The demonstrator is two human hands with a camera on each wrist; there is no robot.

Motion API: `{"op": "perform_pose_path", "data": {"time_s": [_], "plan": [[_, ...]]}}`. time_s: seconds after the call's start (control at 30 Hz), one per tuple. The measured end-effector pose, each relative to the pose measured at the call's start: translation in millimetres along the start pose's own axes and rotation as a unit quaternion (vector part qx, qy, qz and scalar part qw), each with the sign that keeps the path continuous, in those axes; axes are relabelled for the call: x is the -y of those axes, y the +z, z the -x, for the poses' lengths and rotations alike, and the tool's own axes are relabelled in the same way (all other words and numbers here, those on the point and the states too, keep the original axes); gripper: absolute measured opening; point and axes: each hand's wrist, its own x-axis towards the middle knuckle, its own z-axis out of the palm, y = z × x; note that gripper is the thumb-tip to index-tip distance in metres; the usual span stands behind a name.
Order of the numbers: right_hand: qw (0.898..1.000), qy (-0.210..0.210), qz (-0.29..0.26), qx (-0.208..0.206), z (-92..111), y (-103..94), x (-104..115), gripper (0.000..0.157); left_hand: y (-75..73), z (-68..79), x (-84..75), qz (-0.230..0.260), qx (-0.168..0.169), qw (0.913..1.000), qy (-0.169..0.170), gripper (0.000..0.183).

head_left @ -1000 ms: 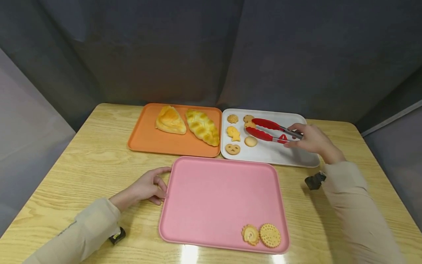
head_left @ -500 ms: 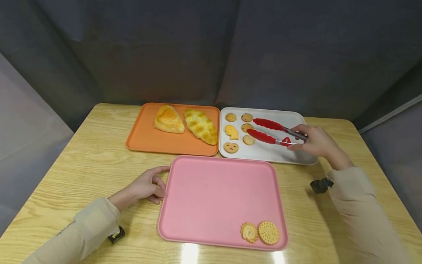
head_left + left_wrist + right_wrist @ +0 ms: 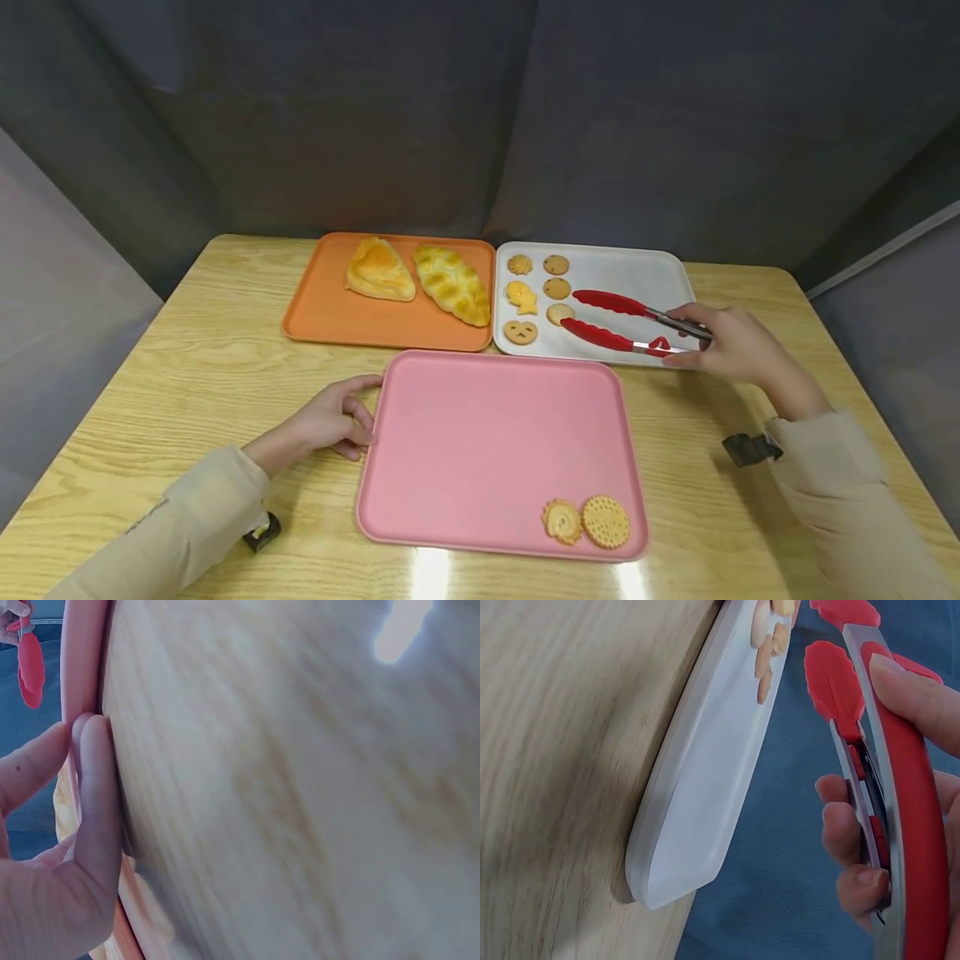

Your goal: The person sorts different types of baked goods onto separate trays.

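Note:
My right hand holds red-tipped metal tongs by their handles over the white tray. The arms are spread with nothing between them; one red tip overlaps a plain round biscuit. Chocolate-chip cookies, a fish-shaped biscuit, a face biscuit and a swirl biscuit lie on that tray's left part. At the pink tray's left rim, my left hand pinches the edge. On the pink tray's near right corner lie a frilled biscuit and a dotted round biscuit.
An orange tray stands at the back, against the white one. It bears a triangular bread and a braided bread. Dark curtains hang behind the wooden table.
My right hand has drawn the tongs right and toward me, away from the chocolate-chip cookies. My left hand stays at the pink tray's rim. The whole head view has shifted slightly.

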Motion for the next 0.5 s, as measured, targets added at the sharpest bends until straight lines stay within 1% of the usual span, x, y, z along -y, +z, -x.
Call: {"op": "perform_pose_path", "data": {"time_s": [0.27, 0.5], "plan": [[0.998, -0.051, 0.003, -0.036, 21.5, -0.8, 12.9, 0.056, 0.3, 1.4, -0.4, -0.002, -0.001, 1.0, -0.005, 0.083], [0.996, -0.077, -0.015, -0.035, 43.2, -7.9, 20.9, 0.058, -0.4, 0.0, -0.5, -0.01, -0.002, 0.9999, 0.002, 0.083]]}}
